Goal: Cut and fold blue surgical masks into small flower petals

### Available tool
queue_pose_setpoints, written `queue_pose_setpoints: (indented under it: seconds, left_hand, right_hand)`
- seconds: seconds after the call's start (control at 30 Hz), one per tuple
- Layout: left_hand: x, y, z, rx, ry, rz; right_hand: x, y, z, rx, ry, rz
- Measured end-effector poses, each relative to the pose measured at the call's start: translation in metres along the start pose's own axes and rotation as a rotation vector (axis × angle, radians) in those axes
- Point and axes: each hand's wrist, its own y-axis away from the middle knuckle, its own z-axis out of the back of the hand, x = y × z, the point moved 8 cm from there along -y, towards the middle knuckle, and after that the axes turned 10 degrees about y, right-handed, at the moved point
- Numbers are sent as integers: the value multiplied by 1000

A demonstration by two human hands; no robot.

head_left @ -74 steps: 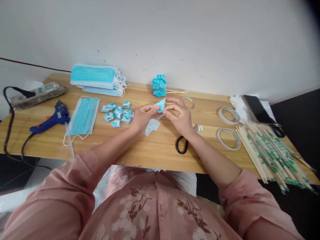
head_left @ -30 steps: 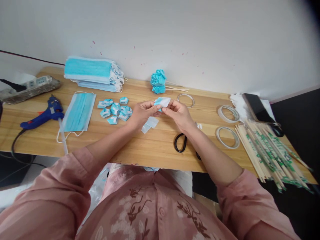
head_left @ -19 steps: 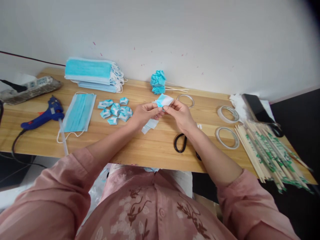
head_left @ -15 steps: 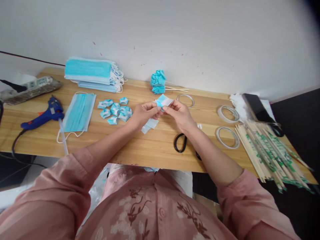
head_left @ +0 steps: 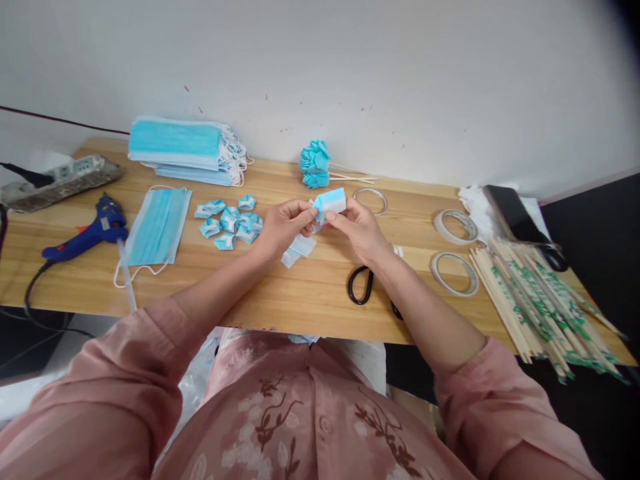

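Between both hands, above the wooden table, is a partly folded piece of blue-and-white mask fabric (head_left: 331,199). My left hand (head_left: 286,228) pinches its left end between thumb and fingers. On its right side my right hand (head_left: 361,230) grips the lower edge, thumb in front. Beneath the hands lie loose pale fabric pieces (head_left: 299,251). Left of my left hand sits a cluster of small folded mask-fabric pieces (head_left: 230,219). Black-handled scissors (head_left: 360,285) lie partly hidden under my right forearm.
A stack of face masks (head_left: 175,143), a single mask (head_left: 159,227), a blue glue gun (head_left: 103,227) and a power strip (head_left: 63,181) are at left. Blue fabric flowers (head_left: 315,163) lie behind. Tape rolls (head_left: 455,275), a phone (head_left: 515,212) and wrapped sticks (head_left: 543,303) are at right.
The fabric piece has turned in my fingers; its folded strip now points right, showing more blue, where a white flap pointed right before. Both hands stay in nearly the same place.
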Motion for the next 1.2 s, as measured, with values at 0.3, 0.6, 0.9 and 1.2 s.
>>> queue_pose_setpoints:
  seconds: [0.3, 0.6, 0.9, 1.2]
  left_hand:
    - [-1, 1, -1, 4, -72, -7]
    - [0, 2, -2, 0, -17, 18]
    - [-2, 3, -4, 14, -33, 3]
    - [-2, 1, -4, 27, -41, -6]
  right_hand:
    - [7, -2, 22, -217, 103, 103]
    - [24, 5, 18, -154, 210, 253]
    - [9, 1, 16, -140, 200, 147]
    - [3, -3, 12, -105, 157, 91]
